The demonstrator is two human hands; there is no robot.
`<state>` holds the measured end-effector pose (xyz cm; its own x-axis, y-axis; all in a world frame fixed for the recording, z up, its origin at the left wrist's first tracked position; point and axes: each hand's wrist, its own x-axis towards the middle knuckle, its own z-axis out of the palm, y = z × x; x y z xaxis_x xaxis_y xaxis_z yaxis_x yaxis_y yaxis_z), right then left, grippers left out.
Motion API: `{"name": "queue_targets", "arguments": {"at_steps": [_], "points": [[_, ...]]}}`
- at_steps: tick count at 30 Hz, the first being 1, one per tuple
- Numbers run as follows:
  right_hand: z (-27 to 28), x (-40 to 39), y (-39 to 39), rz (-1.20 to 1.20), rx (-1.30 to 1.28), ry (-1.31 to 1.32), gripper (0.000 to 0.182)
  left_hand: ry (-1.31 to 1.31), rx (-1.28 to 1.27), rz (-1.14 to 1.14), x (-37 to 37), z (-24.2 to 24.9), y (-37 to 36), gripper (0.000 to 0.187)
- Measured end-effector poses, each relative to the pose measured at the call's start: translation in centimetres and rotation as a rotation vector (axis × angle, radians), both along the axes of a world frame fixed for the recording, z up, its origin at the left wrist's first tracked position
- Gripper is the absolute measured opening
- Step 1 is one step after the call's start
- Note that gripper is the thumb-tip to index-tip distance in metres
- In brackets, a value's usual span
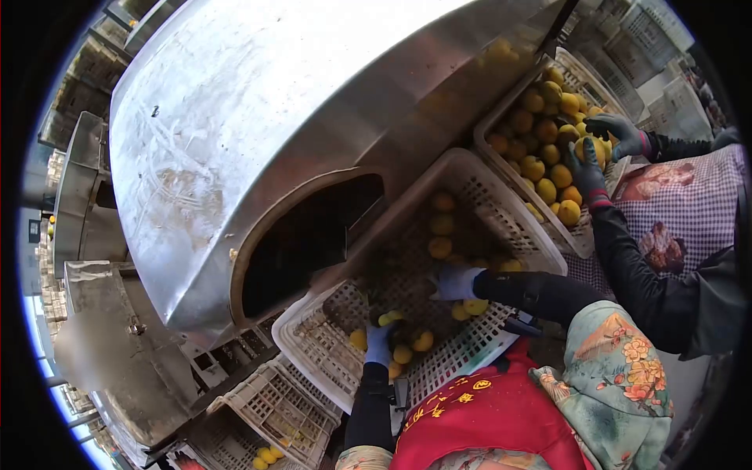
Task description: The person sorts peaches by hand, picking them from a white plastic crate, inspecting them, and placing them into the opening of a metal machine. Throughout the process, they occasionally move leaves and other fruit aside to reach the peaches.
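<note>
A large white plastic crate (pixel 501 205) stands in front of me, with scattered yellow-orange citrus fruits (pixel 440 225) on its bottom. My left hand (pixel 377 343), in a pale blue glove, is inside the crate's left part. Its fingers are closed around a greenish-yellow citrus fruit (pixel 389 317), and more fruits lie just right of it. My right hand (pixel 457 282), gloved alike, reaches over the crate's right part. Its fingers point left and look apart, though shadow blurs them. Fruits lie close around that hand, and I see none in it.
A big metal machine hood (pixel 227 133) with a dark opening (pixel 301 243) stands beyond the crate. At right, a co-worker's gloved hands (pixel 589 166) handle fruit over a fuller crate (pixel 576 233). Another crate (pixel 274 411) with a few fruits sits lower left.
</note>
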<state>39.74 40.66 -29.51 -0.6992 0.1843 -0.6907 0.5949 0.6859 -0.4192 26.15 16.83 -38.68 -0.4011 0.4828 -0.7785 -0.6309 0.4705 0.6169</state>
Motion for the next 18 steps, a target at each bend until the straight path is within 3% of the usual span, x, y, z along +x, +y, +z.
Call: {"name": "queue_targets", "arguments": {"at_steps": [1,3,4,6,7,9,10,12,13,14,15,16,18], "points": [[0.8,0.2,1.5,-0.001,0.034,-0.072,0.053,-0.016,-0.009,-0.014,-0.5,0.2,-0.2,0.052],[-1.4,1.8,4.3,-0.446,0.276,0.252,0.047,-0.132,0.117,0.179,-1.1,0.5,-0.4,0.053],[-1.5,1.6,5.1,-0.445,0.272,0.247,0.047,-0.134,0.111,0.180,-1.0,1.2,-0.2,0.053],[-1.6,0.4,6.2,-0.721,0.143,0.325,0.038,-0.156,0.075,0.142,-1.1,2.3,0.6,0.055],[-3.8,-0.9,5.3,-0.718,0.139,0.327,0.038,-0.153,0.073,0.146,-0.9,2.2,0.5,0.055],[-10.7,-4.1,3.8,-0.704,0.532,0.043,0.037,-0.265,0.175,0.204,-0.3,1.1,0.8,0.055],[-11.6,-4.8,4.0,-0.698,0.527,0.055,0.037,-0.254,0.177,0.212,0.0,-0.3,0.4,0.055],[-12.8,-6.0,3.2,-0.658,0.244,0.085,0.044,0.339,0.360,-0.194,0.5,-2.7,-1.1,0.043],[-11.5,-6.3,2.6,-0.652,0.235,0.090,0.044,0.784,0.425,-0.455,0.6,3.3,1.4,0.034],[-8.5,-6.1,1.9,-0.811,0.087,0.367,0.050,0.783,0.416,-0.448,0.1,2.7,2.0,0.034],[-6.0,-6.2,1.1,-0.949,-0.073,0.649,0.055,0.298,0.390,-0.266,-0.4,1.3,2.2,0.037],[-4.9,-5.9,-0.1,-0.925,-0.088,0.646,0.055,-0.184,0.354,-0.069,-0.8,1.9,2.6,0.040],[-2.6,-4.7,-1.6,-0.999,-0.504,1.011,0.073,-0.236,0.415,-0.016,-1.5,6.2,4.6,0.040]]}}
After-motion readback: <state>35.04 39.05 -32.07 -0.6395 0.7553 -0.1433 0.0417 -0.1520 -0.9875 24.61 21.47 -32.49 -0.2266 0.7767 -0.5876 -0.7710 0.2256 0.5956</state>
